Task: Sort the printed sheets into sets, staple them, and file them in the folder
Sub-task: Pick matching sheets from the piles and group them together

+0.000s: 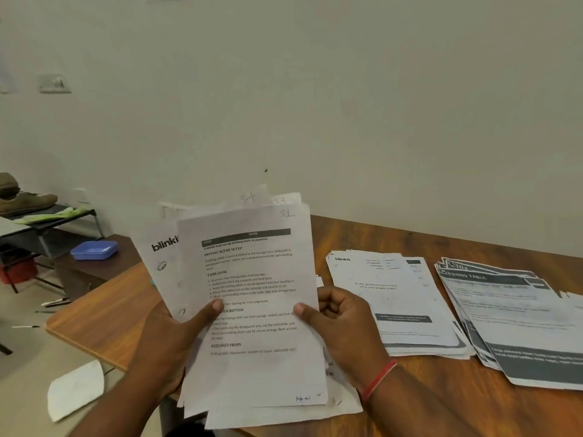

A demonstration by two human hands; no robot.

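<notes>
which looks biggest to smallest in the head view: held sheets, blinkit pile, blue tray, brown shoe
1. held sheets, though nearest the camera
2. blinkit pile
3. blue tray and brown shoe: alike, both far, not ranked

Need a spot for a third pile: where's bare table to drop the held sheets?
Free: the table corner left of the held sheets; the wood strip between the wall and both piles; the near edge below the blinkit pile. Crowded: blinkit pile and dark-header pile abut at right.
</notes>
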